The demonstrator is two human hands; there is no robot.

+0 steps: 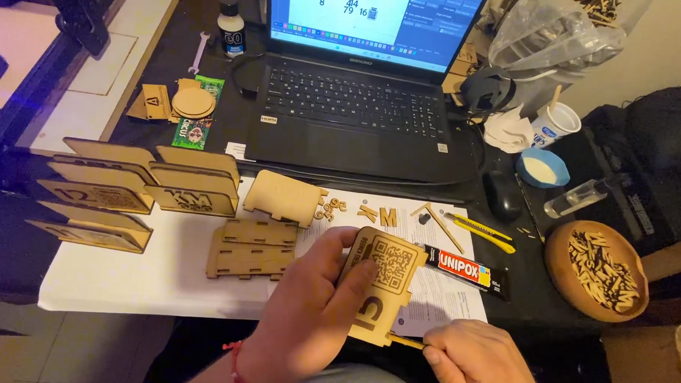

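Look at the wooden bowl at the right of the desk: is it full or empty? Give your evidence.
Partly full. The wooden bowl holds a loose heap of small cut wooden pieces, with bare rim and some bare floor showing around them.

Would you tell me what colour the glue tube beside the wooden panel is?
The glue tube is black with a red and yellow label, per the head view.

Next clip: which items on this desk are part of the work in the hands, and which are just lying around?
In hand:
- left hand holding the engraved wooden plaque
- right hand holding a thin stick at the plaque's lower edge
- glue tube beside it
- flat wooden panels and finished stands

Lying about:
- laptop
- mouse
- wrench
- yellow cutter
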